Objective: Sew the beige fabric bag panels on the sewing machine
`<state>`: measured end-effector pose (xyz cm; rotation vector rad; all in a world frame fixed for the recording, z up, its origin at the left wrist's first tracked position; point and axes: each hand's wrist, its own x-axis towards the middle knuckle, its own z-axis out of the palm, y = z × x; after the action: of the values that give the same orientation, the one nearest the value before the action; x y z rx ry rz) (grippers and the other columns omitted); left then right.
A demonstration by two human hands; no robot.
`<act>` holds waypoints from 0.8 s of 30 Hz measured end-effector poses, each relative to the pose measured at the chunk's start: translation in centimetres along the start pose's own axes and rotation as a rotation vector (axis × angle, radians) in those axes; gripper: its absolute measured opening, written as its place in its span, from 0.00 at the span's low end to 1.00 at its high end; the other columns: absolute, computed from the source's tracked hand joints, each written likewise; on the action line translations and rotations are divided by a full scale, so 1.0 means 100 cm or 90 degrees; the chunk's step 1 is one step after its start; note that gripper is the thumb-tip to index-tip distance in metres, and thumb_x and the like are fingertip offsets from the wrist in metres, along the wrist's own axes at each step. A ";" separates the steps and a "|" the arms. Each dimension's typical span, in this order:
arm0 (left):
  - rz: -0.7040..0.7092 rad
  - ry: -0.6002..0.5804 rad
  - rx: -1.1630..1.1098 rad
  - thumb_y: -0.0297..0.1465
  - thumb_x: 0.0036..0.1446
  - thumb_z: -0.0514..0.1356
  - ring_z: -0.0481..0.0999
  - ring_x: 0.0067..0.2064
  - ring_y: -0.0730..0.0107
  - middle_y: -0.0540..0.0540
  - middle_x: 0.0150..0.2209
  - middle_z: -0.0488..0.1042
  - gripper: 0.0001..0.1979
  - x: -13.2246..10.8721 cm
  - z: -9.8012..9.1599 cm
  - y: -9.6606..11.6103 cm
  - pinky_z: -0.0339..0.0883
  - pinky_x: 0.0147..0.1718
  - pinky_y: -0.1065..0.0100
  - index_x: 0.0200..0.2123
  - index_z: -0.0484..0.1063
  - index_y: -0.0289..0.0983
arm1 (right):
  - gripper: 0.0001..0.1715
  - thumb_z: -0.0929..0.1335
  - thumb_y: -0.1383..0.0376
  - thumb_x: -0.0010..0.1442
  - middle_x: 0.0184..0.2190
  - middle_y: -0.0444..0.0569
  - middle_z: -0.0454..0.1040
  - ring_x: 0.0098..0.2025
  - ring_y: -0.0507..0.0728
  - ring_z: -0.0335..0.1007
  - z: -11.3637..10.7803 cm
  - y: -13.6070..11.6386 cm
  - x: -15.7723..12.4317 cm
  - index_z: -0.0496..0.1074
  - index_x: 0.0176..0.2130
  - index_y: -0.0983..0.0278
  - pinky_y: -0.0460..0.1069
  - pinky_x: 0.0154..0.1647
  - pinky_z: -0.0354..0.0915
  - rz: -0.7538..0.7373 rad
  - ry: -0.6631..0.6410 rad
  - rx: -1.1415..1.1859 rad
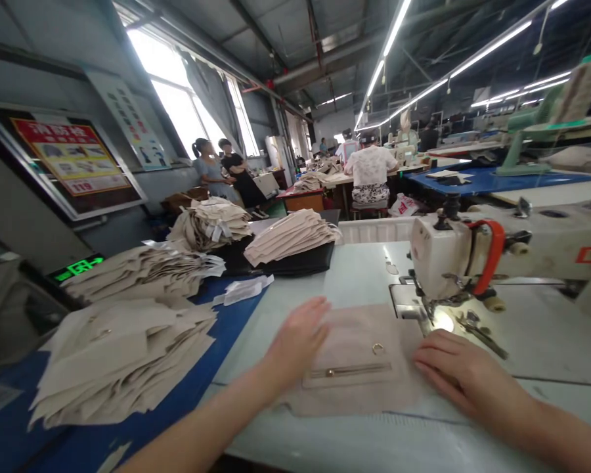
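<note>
A beige fabric panel [349, 404] lies flat on the pale sewing table, left of the needle area. Across it runs a zipper [359, 371] with a gold-coloured pull, and a small metal ring [377, 349] sits above its right part. My left hand [298, 341], slightly blurred, rests at the panel's left side with fingers stretched out. At the right edge, my right hand [465, 371] lies with extended fingers close below the presser foot. The white sewing machine [438, 263] has its lamp lit over the needle plate.
Stacks of beige fabric pieces [123, 355] cover the blue surface on my left. Another fabric stack [293, 236] lies on a black pad behind the table. A white folded strip [246, 289] lies nearby. Several people are farther back, one seated in a patterned white top [371, 165].
</note>
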<state>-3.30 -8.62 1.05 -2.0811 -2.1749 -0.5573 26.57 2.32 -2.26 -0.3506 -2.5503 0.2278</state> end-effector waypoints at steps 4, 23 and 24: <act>-0.148 0.099 0.078 0.34 0.60 0.50 0.73 0.58 0.51 0.35 0.55 0.76 0.22 0.007 -0.039 -0.100 0.63 0.59 0.49 0.50 0.76 0.33 | 0.15 0.61 0.66 0.68 0.34 0.50 0.77 0.36 0.56 0.74 0.006 0.009 -0.001 0.77 0.39 0.60 0.49 0.38 0.72 0.016 0.040 0.027; -0.247 0.181 0.089 0.33 0.56 0.53 0.78 0.50 0.54 0.40 0.45 0.82 0.13 -0.002 -0.028 -0.169 0.69 0.53 0.58 0.32 0.79 0.39 | 0.10 0.65 0.64 0.65 0.37 0.49 0.80 0.38 0.57 0.79 0.013 0.017 -0.008 0.77 0.41 0.57 0.47 0.36 0.75 -0.010 0.071 0.000; -0.253 0.192 0.087 0.33 0.56 0.54 0.78 0.49 0.54 0.40 0.44 0.82 0.13 -0.002 -0.028 -0.170 0.69 0.53 0.58 0.31 0.78 0.40 | 0.10 0.65 0.64 0.65 0.37 0.49 0.80 0.38 0.57 0.79 0.013 0.018 -0.008 0.77 0.41 0.57 0.47 0.36 0.76 -0.006 0.070 0.003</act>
<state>-20.42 -9.91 0.17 -1.3968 -2.3663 -0.6794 26.90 3.62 -4.19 -0.3396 -2.4429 0.2063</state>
